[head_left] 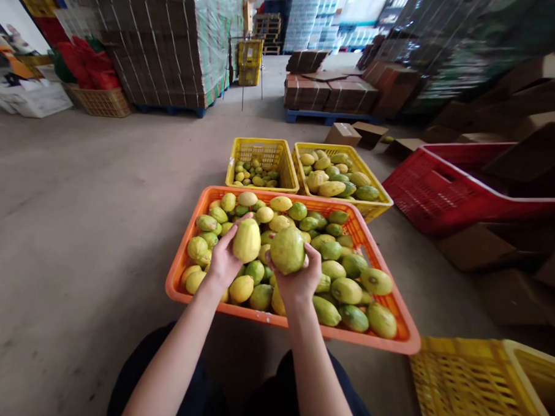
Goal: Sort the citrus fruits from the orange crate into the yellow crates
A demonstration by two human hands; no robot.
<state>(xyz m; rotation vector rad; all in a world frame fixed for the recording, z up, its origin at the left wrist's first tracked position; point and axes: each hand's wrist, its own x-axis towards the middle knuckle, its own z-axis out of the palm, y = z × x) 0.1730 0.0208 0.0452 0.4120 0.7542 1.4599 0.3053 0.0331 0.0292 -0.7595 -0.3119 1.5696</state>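
Concrete floor [97, 224] spreads below wrapped stacks [151, 43] and an orange crate [181, 271] full of fruit. Palms and most fingers are hidden. Above the crate, the left hand [223, 258] holds a yellow fruit [247, 240], long axis running away from the person; the right hand [301, 279] grips a rounder green fruit [288, 250].
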